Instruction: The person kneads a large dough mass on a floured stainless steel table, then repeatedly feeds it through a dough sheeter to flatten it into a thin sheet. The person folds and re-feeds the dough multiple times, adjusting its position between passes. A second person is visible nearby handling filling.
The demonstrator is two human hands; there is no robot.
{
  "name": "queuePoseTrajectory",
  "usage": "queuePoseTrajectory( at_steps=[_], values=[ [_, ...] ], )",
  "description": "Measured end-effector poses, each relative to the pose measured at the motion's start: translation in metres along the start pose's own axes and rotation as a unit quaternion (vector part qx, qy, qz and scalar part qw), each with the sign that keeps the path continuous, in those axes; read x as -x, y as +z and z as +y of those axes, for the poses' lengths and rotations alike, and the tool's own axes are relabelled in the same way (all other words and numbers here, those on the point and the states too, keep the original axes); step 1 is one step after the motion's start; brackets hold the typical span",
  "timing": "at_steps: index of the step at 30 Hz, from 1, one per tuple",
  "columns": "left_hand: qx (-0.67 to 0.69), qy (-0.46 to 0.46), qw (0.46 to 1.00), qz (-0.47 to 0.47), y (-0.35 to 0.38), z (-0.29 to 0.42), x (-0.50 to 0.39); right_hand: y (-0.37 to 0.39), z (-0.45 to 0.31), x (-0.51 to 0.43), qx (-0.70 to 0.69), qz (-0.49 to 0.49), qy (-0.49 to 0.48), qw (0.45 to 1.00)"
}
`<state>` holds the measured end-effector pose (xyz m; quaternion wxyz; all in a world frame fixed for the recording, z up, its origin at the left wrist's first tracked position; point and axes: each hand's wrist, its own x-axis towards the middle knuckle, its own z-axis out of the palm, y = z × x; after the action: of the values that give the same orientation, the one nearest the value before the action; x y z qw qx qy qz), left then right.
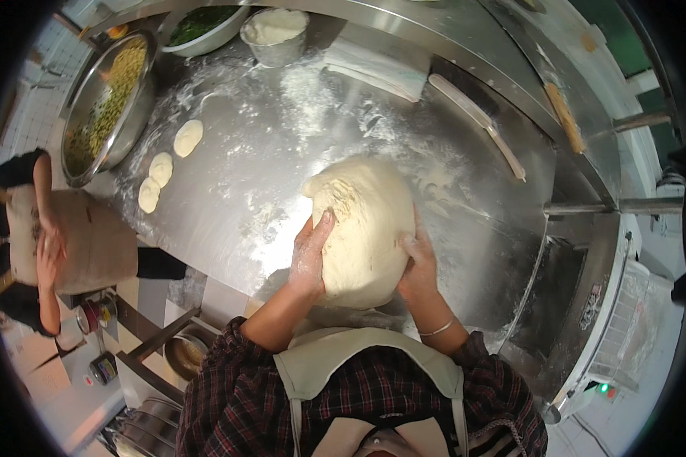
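Observation:
A large, smooth mass of pale dough [369, 240] is between my two hands, over the near part of a floured stainless steel worktable [234, 154]. My left hand [310, 251] grips its left side, the thumb lying on top beside a rough, wrinkled patch. On the opposite side, my right hand [419, 257] presses against the dough with the fingers partly behind it. Whether the dough's underside touches the steel is hidden. Three small dough pieces, among them an oval one [188, 138], lie toward the table's left edge.
At the back left stand a steel bowl of chopped filling [111, 108], a bowl of chopped greens [203, 28] and a tub of flour [275, 34]. A folded cloth [377, 65] and a long-handled brush [477, 114] lie at the back. Another person in an apron [86, 240] stands at the left.

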<state>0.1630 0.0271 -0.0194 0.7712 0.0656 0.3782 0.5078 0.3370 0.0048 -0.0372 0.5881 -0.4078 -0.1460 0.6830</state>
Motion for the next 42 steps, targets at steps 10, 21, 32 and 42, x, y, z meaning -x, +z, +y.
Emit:
queuePoseTrajectory(
  at_steps=[10, 21, 32, 42],
  values=[
    [-0.517, 0.180, 0.831, -0.097, 0.100, -0.024, -0.137, -0.040, -0.085, -0.033, 0.131, 0.176, -0.160, 0.962],
    [-0.334, -0.090, 0.932, 0.111, -0.036, -0.059, -0.058, -0.184, -0.167, -0.151, 0.643, 0.041, -0.278, 0.712],
    [-0.191, -0.014, 0.977, 0.093, -0.004, -0.061, -0.093, -0.143, -0.094, -0.131, 0.458, 0.015, -0.023, 0.889],
    [-0.637, 0.080, 0.737, 0.209, -0.142, 0.123, -0.042, 0.022, -0.057, -0.099, 0.697, -0.238, 0.097, 0.669]
  ],
)
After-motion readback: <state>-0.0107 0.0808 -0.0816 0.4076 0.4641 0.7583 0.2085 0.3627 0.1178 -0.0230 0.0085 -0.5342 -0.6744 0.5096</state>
